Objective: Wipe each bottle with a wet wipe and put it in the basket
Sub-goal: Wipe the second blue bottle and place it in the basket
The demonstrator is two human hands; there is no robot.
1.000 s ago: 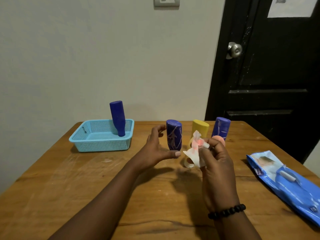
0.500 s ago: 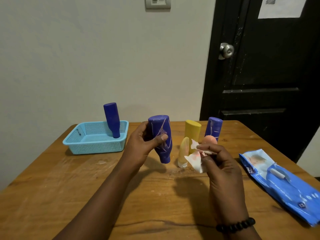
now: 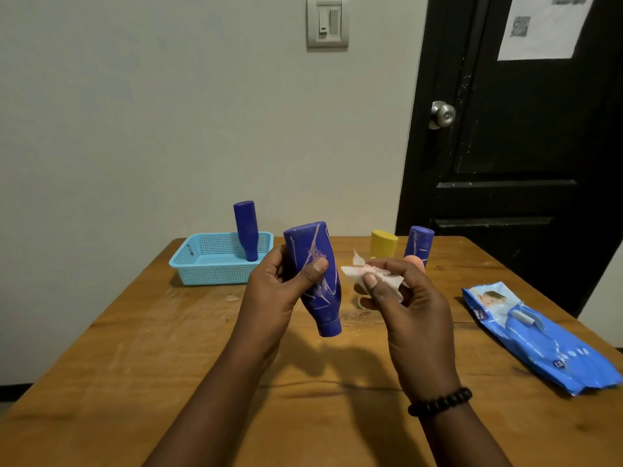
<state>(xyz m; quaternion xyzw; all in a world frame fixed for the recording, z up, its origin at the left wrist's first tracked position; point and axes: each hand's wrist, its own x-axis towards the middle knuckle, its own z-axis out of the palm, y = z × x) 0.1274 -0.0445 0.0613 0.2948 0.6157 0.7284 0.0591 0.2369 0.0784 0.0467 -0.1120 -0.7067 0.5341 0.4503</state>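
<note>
Your held bottle (image 3: 313,278) is deep blue, streaked with pale pink scribble lines. Your wipe (image 3: 371,276) is white with pink-red staining. Basket (image 3: 219,264): light blue mesh; the bottle in it (image 3: 246,230) is plain blue. Behind your hands: one yellow bottle (image 3: 383,243), one blue bottle (image 3: 419,244) with pale streaks. Wipe pack (image 3: 539,338): bright blue with white print. Table (image 3: 168,348): orange-brown wood grain. Your bracelet (image 3: 440,402): black beads.

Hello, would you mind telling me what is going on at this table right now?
A person is cleaning bottles. The left hand holds a scribbled-on blue bottle cap-down above the table, while the right hand pinches a crumpled wet wipe beside it. One blue bottle already stands in the basket; others wait behind.
</note>
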